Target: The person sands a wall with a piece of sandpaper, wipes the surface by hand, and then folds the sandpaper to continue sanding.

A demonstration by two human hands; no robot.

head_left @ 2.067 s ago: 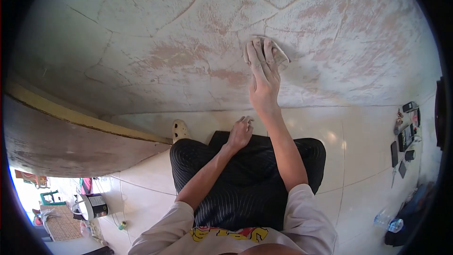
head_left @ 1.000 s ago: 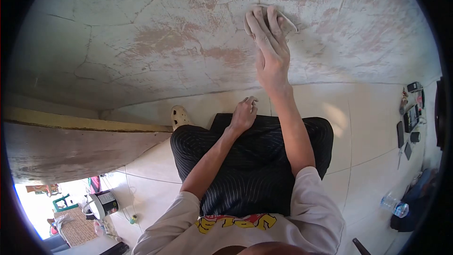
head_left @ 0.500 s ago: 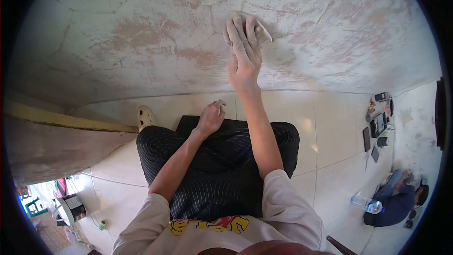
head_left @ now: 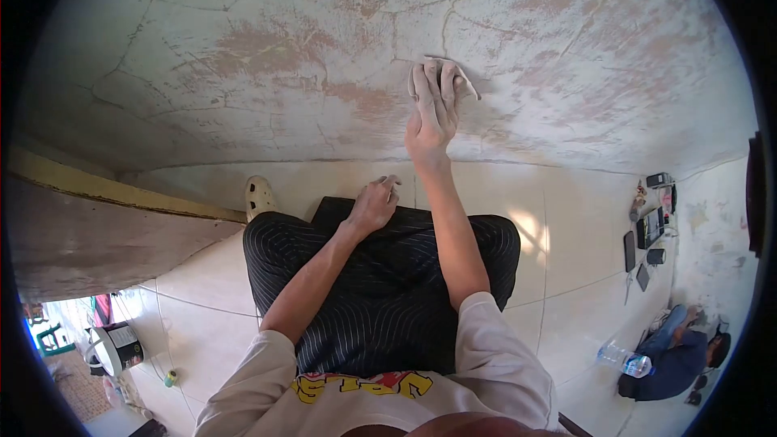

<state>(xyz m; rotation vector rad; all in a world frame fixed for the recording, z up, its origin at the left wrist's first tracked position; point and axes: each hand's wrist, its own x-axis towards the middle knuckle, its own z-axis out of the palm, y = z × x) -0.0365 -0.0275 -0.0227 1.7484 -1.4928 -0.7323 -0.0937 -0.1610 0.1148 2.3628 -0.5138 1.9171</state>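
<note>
1. Pressing a thin, bent sheet [head_left: 471, 88] against the cracked wall [head_left: 275, 105] with right hand [head_left: 431, 117], fingers nearly straight over it.
2. Curling left hand [head_left: 375, 204] loosely, apparently around nothing, over dark trousers [head_left: 380, 283].
3. Planting a pale clog [head_left: 258, 197] near the wall.
4. Lying beside a seated person [head_left: 670, 362], at far right: a clear bottle [head_left: 625, 360].

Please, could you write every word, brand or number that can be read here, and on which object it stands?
No complete text is readable.
Shirt: yellow letters, upside down and creased, not surely readable.
Bucket: black-and-white label, too small to read.
Bottle: any print is too small.
</note>
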